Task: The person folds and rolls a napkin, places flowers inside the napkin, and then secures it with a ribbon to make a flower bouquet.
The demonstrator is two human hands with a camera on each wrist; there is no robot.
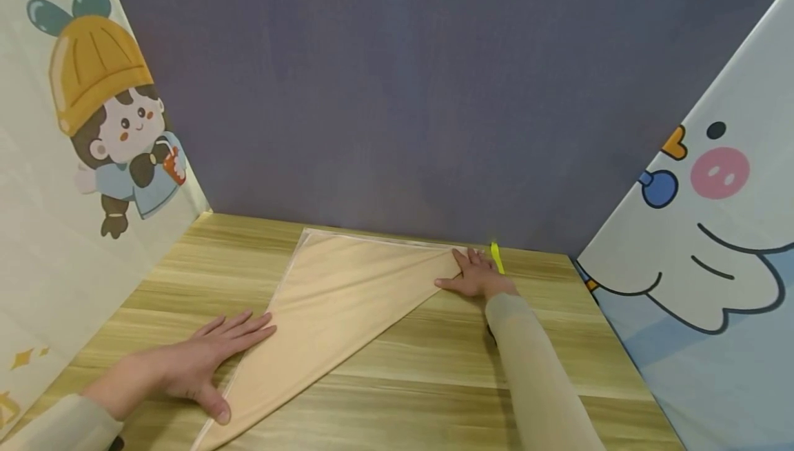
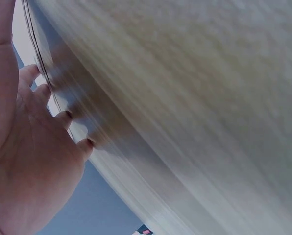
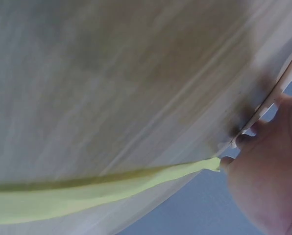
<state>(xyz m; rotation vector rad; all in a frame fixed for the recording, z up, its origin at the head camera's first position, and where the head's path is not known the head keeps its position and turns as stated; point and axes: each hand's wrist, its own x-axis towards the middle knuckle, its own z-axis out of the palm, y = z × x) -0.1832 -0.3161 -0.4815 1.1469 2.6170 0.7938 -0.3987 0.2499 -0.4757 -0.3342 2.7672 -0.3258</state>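
Observation:
A peach-coloured cloth (image 1: 338,299) with a pale edging lies on the wood-grain table, folded into a triangle with light creases running across it. My left hand (image 1: 201,358) rests at its left edge, fingers spread and thumb on the lower corner. At the far right corner of the cloth, my right hand (image 1: 474,277) presses with fingers extended. A yellow strip (image 1: 497,258) lies just past the right hand; in the right wrist view the strip (image 3: 111,196) reaches the fingertips. The left wrist view shows the left hand's fingertips (image 2: 87,145) on the table by the cloth's edge.
The wood-grain table (image 1: 434,382) ends at a dark grey wall (image 1: 397,92) at the back. A printed panel with a cartoon child (image 1: 124,113) stands at the left, and another with a white cartoon bird (image 1: 713,230) at the right.

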